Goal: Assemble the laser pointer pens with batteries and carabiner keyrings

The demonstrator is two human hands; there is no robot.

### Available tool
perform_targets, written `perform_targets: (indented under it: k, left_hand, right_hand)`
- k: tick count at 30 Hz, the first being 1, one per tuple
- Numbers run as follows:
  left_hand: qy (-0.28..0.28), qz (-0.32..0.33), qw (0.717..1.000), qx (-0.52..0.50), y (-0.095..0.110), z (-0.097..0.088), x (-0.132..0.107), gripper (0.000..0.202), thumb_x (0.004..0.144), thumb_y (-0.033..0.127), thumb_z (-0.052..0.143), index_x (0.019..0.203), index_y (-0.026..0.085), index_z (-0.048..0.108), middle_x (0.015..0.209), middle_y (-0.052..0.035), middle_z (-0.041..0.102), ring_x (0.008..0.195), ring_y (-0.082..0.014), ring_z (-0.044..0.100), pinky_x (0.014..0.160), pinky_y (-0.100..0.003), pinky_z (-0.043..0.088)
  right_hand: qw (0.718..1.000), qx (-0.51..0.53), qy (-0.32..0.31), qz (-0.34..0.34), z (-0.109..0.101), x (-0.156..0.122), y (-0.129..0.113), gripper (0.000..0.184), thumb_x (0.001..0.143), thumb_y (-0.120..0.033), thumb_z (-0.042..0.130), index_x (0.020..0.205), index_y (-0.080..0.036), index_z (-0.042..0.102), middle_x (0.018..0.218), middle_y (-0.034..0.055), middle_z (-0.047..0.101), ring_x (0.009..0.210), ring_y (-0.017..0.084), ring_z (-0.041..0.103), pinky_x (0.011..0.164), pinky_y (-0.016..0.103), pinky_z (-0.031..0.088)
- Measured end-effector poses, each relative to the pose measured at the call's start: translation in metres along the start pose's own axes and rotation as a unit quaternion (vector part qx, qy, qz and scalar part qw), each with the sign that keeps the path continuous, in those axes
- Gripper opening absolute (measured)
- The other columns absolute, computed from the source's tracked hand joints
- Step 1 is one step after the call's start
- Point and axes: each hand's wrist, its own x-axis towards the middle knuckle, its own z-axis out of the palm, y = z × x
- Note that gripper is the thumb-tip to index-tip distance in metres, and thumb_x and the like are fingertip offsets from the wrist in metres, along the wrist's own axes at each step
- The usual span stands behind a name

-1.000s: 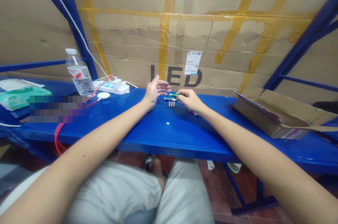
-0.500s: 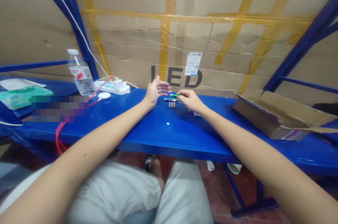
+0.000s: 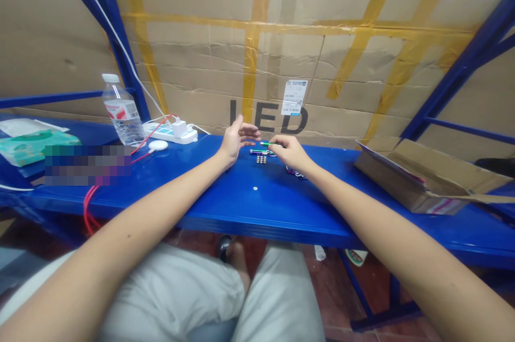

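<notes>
My right hand (image 3: pixel 285 151) is closed, its thumb and fingers pinching a slim green metallic tube (image 3: pixel 264 144) just above the blue table (image 3: pixel 225 199). Below it a dark blue, silver-ended tube (image 3: pixel 257 152) lies across the table, with something green beside it partly under my fingers. Several small silver button-like pieces (image 3: pixel 261 159) sit in a tight block in front of these. Under my right wrist a bundle of thin coloured pieces (image 3: pixel 295 172) is half hidden. My left hand (image 3: pixel 237 140) stands to the left, open, fingers apart and pointing right, holding nothing.
At the right stands an open cardboard box (image 3: pixel 414 181). On the left are a water bottle (image 3: pixel 123 114), a power strip (image 3: pixel 171 132), a white round charger (image 3: pixel 158 145), red cables (image 3: pixel 90 202) and a tissue pack (image 3: pixel 38 146). Taped cardboard (image 3: pixel 201 63) rises behind the table.
Both hands stay almost in place. The right hand has shifted only very slightly, with the green tube still between its fingers.
</notes>
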Motion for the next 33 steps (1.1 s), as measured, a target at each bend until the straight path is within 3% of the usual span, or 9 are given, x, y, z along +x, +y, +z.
perform_targets:
  k: [10, 24, 33]
  left_hand:
    - [0.005, -0.012, 1.000, -0.014, 0.0023, 0.0024, -0.0014, 0.064, 0.092, 0.069, 0.038, 0.080, 0.016, 0.072, 0.082, -0.0112, 0.076, 0.081, -0.0212, 0.072, 0.074, -0.033, 0.055]
    - [-0.004, -0.007, 1.000, -0.014, 0.0026, 0.0024, -0.0019, 0.068, 0.088, 0.076, 0.039, 0.078, 0.017, 0.071, 0.082, -0.0116, 0.076, 0.082, -0.0227, 0.072, 0.075, -0.035, 0.055]
    - [-0.022, -0.007, 1.000, -0.019, 0.0059, 0.0001, -0.0029, 0.073, 0.087, 0.079, 0.035, 0.089, 0.017, 0.072, 0.093, -0.0136, 0.076, 0.096, -0.0262, 0.072, 0.081, -0.038, 0.054]
  right_hand:
    - [1.000, -0.005, -0.005, -0.014, -0.0017, 0.0009, 0.0036, 0.019, 0.075, -0.034, 0.056, 0.073, -0.017, 0.064, 0.070, 0.0014, 0.061, 0.069, 0.016, 0.051, 0.069, 0.030, 0.041]
    - [1.000, -0.012, -0.004, -0.018, -0.0020, 0.0015, 0.0045, 0.021, 0.077, -0.035, 0.057, 0.075, -0.016, 0.066, 0.071, 0.0021, 0.063, 0.069, 0.017, 0.051, 0.070, 0.031, 0.041]
    - [1.000, -0.017, -0.004, -0.016, -0.0029, 0.0009, 0.0033, 0.021, 0.076, -0.035, 0.057, 0.075, -0.016, 0.066, 0.073, 0.0026, 0.065, 0.071, 0.017, 0.053, 0.071, 0.031, 0.042]
